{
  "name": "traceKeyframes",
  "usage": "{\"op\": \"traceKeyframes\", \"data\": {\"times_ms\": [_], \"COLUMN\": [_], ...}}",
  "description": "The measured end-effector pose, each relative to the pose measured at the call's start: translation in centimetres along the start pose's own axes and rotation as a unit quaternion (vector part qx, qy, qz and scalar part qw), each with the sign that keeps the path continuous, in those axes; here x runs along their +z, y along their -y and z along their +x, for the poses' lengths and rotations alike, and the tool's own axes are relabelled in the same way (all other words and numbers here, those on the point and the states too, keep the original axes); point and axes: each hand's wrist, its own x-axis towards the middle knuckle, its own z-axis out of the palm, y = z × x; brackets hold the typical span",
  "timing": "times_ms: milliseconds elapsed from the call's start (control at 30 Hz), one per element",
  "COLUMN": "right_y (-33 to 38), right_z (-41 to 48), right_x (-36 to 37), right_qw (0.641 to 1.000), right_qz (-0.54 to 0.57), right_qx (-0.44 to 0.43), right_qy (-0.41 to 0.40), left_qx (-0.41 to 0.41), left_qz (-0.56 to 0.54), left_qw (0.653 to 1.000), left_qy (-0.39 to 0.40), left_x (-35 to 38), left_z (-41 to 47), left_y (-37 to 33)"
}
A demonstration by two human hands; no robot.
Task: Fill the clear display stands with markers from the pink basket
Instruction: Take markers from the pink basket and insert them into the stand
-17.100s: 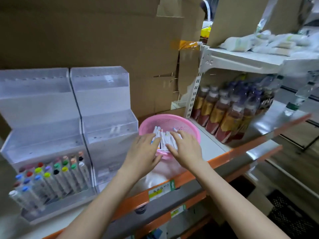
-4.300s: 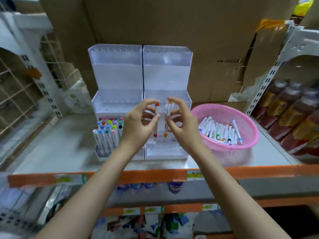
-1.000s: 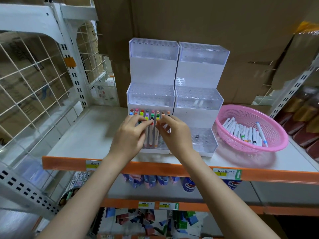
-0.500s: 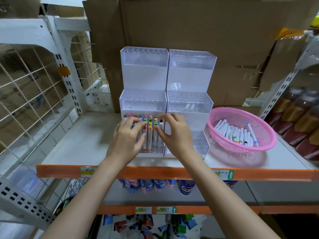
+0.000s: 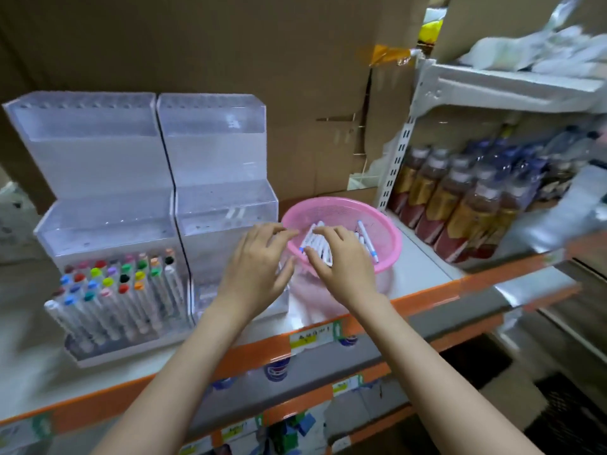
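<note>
Pink basket (image 5: 391, 238): on shelf (image 5: 423, 267), at 3 o'clock of two clear display stands (image 5: 210, 152); holds loose markers (image 5: 315, 244). Left stand, lowest tier: upright capped markers (image 5: 118, 290). Left hand (image 5: 259, 267): fingers spread, empty, at basket's 9 o'clock rim. Right hand (image 5: 345, 264): fingers spread over loose markers, gripping none.

Store shelving backed by brown cardboard, even indoor light.
Shelf (image 5: 423, 257) has a white top and an orange front edge, with paper price labels (image 5: 312, 336) stuck along it. Cardboard sheets (image 5: 262, 60) form the far wall. At right stand a white perforated upright (image 5: 399, 152) and rows of bottles (image 5: 460, 205). An upper white shelf (image 5: 512, 90) carries pale packets (image 5: 538, 50). Near right, low: a dark gridded surface (image 5: 571, 412), blurred.
</note>
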Motion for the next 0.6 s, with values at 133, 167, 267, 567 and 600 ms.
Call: {"op": "traceKeyframes", "data": {"times_ms": [133,167,267,567,600], "right_y": [-4.3,-5.1,-7.6,-11.9,-12.1], "right_z": [1.0,1.4,3.0,8.3,8.7], "right_x": [-0.8,-0.9,-0.9,0.2,0.3], "right_qw": [0.997,0.995,0.985,0.959,0.956], "right_qz": [-0.042,-0.054,-0.088,-0.117,-0.129], "right_qx": [0.041,0.054,0.087,0.136,0.133], "right_qy": [0.046,0.067,0.117,0.218,0.227], "left_qx": [0.016,0.019,0.017,-0.183,-0.194], "left_qz": [-0.041,-0.048,-0.041,0.098,0.116], "left_qw": [0.998,0.997,0.996,0.958,0.951], "left_qy": [0.044,0.055,0.084,0.198,0.212], "left_x": [4.2,5.3,8.0,13.4,13.6], "left_z": [2.5,3.1,4.9,9.6,10.0], "left_y": [-1.1,-1.1,-0.8,0.6,0.7]}}
